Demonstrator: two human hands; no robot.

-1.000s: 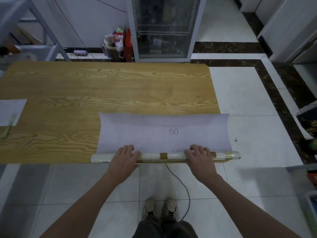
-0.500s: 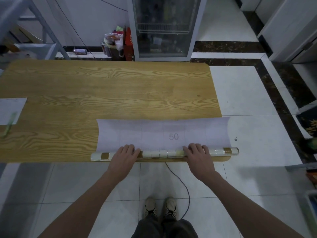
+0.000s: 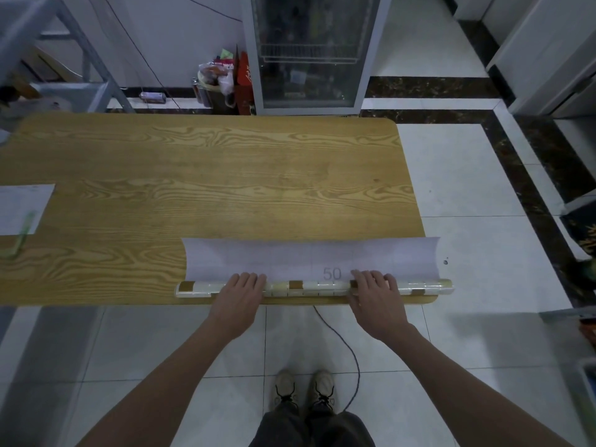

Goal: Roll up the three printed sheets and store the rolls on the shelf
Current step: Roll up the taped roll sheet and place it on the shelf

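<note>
A long printed sheet [image 3: 290,258] lies white side up near the front edge of the wooden table [image 3: 206,175], a "50" printed on it. Its near part is wound into a roll [image 3: 317,288] showing a cream and brown tile pattern. My left hand [image 3: 240,296] lies flat on the roll left of centre. My right hand [image 3: 375,295] lies flat on it right of centre. The fingers of both point away from me over the roll. The sheet's right end overhangs the table's right edge.
A smaller paper [image 3: 22,206] with a green pen [image 3: 22,232] lies at the table's left edge. Behind the table stand a glass-door cooler [image 3: 311,50], a full bin [image 3: 219,82] and a metal shelf frame [image 3: 64,59]. A cable [image 3: 348,353] trails on the tiled floor by my feet.
The roll has moved away from me and taken up more of the sheet; the flat white part is shorter. Both hands moved forward with it.
</note>
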